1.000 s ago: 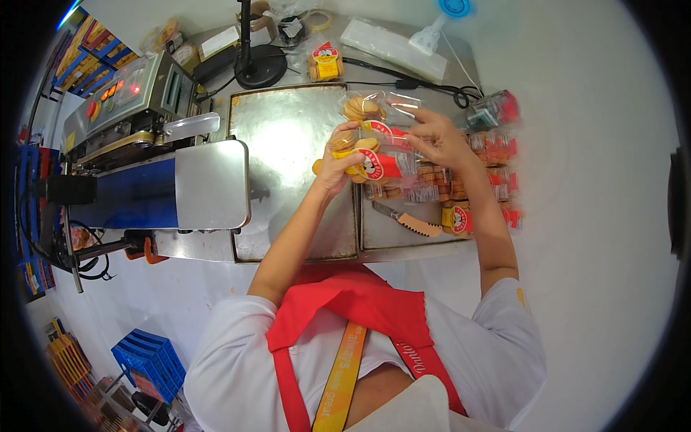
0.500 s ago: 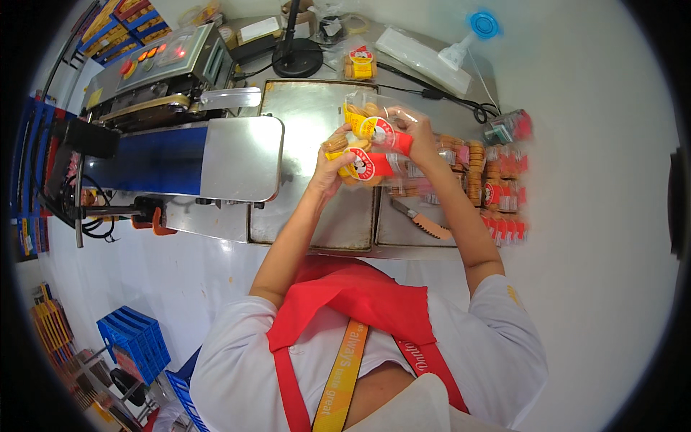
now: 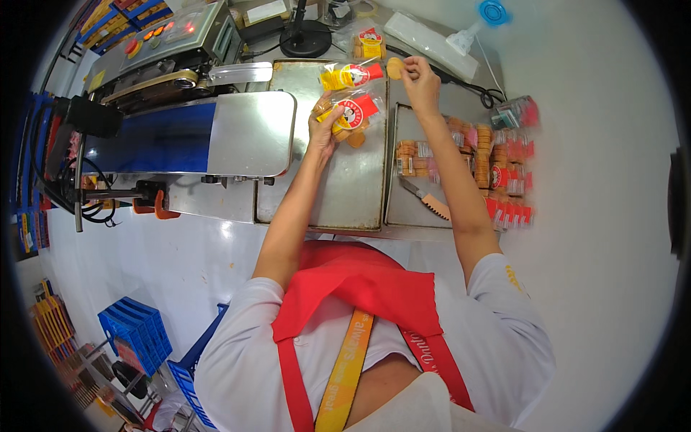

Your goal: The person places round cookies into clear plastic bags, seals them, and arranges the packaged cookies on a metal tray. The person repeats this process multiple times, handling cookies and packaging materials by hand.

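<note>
My left hand (image 3: 324,131) is closed around a clear cookie packet (image 3: 354,112) with a red and yellow label, over the metal tray (image 3: 338,194). Round cookies show through the film, and a cookie (image 3: 355,140) sticks out at the packet's lower edge; whether it is inside or loose I cannot tell. Just beyond lies a second packet (image 3: 350,75) with the same label, touched by neither hand as far as I can see. To its right, my right hand (image 3: 423,86) pinches a single round cookie (image 3: 395,68) between thumb and fingers.
At left stands a machine with a blue conveyor belt (image 3: 158,140) and a steel end plate (image 3: 250,133). Stacked cookies and packets (image 3: 497,173) fill the right tray, near a knife (image 3: 432,204) with a pale handle. Behind are a black stand base (image 3: 306,43) and another packet (image 3: 370,45).
My right hand has left the packets and moved up, now holding a cookie. One packet has gone from my hands to the far part of the tray. My left hand keeps the other, slightly farther away.
</note>
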The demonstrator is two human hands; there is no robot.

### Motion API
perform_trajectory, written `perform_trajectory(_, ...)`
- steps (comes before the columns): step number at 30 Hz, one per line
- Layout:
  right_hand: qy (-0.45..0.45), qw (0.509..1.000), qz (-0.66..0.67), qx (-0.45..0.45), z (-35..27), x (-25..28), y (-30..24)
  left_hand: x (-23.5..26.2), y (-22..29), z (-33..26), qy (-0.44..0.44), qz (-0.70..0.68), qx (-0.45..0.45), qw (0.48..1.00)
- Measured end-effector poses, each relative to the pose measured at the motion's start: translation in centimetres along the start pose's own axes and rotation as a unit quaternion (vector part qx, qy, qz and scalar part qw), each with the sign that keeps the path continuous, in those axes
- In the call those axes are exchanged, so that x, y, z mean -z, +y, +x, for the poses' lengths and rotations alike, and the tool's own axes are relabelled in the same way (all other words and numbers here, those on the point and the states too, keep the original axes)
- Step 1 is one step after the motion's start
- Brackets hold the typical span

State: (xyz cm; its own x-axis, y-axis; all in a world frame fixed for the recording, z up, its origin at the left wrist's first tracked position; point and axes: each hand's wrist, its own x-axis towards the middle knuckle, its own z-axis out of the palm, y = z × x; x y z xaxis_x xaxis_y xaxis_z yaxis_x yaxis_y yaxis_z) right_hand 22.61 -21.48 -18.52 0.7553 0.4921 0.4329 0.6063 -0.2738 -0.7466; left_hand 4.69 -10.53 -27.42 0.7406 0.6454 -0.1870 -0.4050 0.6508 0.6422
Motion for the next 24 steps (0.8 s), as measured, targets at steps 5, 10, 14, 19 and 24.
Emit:
perform_trajectory(5, -0.024, 0.996, 0.018, -0.089, -6.5, 2.5, -0.3, 0.9, -0.8, -0.2, 0.079, 0.035, -0.049, 0.995)
perform_trajectory(10, -0.171, 0.984, -0.027, -0.045, -18.4, -1.9, 0.0, -1.3, 1.4, -5.2, 0.037, 0.045, -0.021, 0.998)
perform_trajectory(14, -0.138, 0.989, -0.042, -0.014, -21.3, -4.6, -0.7, -2.2, 3.5, -9.1, -0.050, 0.024, 0.028, 0.998)
perform_trajectory(19, -0.189, 0.952, -0.236, -0.052, -15.5, -4.6, -1.8, -0.6, 8.2, -16.2, -0.242, 0.173, 0.072, 0.952)
perform_trajectory(24, -0.248, 0.931, -0.267, 0.031, -14.9, -7.4, -2.4, 1.3, 13.9, -20.3, -0.257, 0.156, 0.090, 0.950)
